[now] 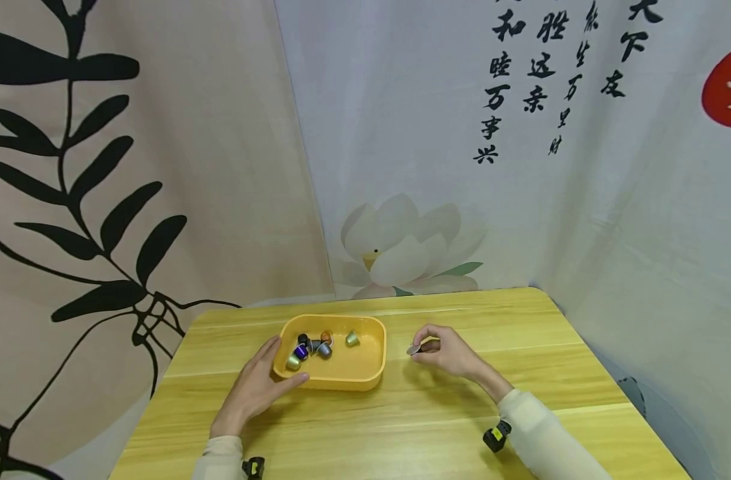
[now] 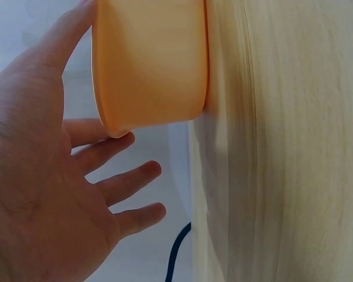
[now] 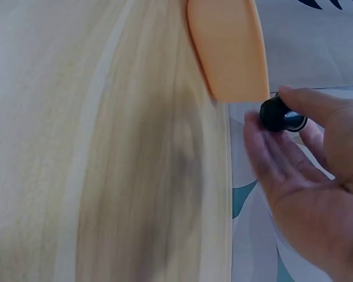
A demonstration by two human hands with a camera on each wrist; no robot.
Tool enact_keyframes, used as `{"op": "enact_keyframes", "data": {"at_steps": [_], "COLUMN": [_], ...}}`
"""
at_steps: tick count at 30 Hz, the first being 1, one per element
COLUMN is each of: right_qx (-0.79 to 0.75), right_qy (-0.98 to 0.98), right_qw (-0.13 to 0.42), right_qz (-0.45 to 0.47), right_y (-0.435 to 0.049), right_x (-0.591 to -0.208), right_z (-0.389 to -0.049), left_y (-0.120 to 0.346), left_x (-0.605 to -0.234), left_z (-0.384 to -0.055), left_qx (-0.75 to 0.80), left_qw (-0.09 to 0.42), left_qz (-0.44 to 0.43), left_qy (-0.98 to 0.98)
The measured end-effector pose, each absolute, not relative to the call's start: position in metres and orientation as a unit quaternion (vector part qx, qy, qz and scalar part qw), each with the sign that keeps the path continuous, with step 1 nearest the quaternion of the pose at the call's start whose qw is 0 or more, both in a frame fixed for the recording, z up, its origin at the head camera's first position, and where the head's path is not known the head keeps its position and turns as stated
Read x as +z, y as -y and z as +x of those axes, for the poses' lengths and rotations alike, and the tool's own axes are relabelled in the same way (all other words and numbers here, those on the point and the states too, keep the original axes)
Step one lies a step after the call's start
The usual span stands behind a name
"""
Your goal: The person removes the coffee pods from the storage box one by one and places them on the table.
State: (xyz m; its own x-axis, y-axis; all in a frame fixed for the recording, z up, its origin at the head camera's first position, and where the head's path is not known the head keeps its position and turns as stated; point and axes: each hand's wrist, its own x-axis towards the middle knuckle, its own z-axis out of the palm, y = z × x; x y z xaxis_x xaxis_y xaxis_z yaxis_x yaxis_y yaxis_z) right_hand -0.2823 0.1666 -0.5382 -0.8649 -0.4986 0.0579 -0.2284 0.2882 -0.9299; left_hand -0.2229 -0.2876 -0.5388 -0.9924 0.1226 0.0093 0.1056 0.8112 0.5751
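Note:
A yellow plastic tray (image 1: 353,385) stands on the table with several small coffee capsules in it. Most cluster at its left, among them a purple capsule (image 1: 301,351) and a gold one (image 1: 294,362); a pale green capsule (image 1: 352,339) lies apart on the right. My left hand (image 1: 252,387) rests at the tray's left end, its fingers spread and fairly straight, fingertips touching the rim (image 2: 100,88). To the right of the tray, my right hand (image 1: 449,353) pinches a dark coffee capsule (image 3: 275,114) between thumb and fingers, above the table. Its silvery lid (image 1: 414,349) faces the head camera.
The wood-grain table (image 1: 353,440) extends around the tray and ends near its back edge. Behind hangs a printed cloth (image 1: 413,167) with a lotus and writing; a leaf-patterned cloth (image 1: 221,167) is at the left. Each wrist wears a small black camera.

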Motion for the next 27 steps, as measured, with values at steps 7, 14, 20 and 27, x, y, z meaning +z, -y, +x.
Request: {"op": "enact_keyframes", "data": {"at_steps": [7, 14, 20, 27], "right_qx": [-0.49, -0.474, -0.448, -0.423], "right_qy": [-0.837, -0.845, -0.858, -0.87], "right_qw": [0.093, 0.099, 0.087, 0.075], "right_qz": [-0.227, -0.225, -0.234, -0.242], "right_y": [-0.167, -0.161, -0.155, -0.148], "right_x": [-0.543, -0.547, -0.553, -0.557], "right_z": [-0.284, -0.286, -0.289, -0.292], "left_y": [0.287, 0.289, 0.289, 0.288], "left_x": [-0.54, -0.541, -0.541, -0.541], "left_z": [-0.224, -0.224, -0.224, -0.223], "left_qx": [0.303, 0.301, 0.303, 0.304], "left_qw": [0.015, 0.013, 0.016, 0.009], "left_qz": [0.06, 0.058, 0.056, 0.059], "left_qy": [-0.951, -0.952, -0.951, -0.951]}}
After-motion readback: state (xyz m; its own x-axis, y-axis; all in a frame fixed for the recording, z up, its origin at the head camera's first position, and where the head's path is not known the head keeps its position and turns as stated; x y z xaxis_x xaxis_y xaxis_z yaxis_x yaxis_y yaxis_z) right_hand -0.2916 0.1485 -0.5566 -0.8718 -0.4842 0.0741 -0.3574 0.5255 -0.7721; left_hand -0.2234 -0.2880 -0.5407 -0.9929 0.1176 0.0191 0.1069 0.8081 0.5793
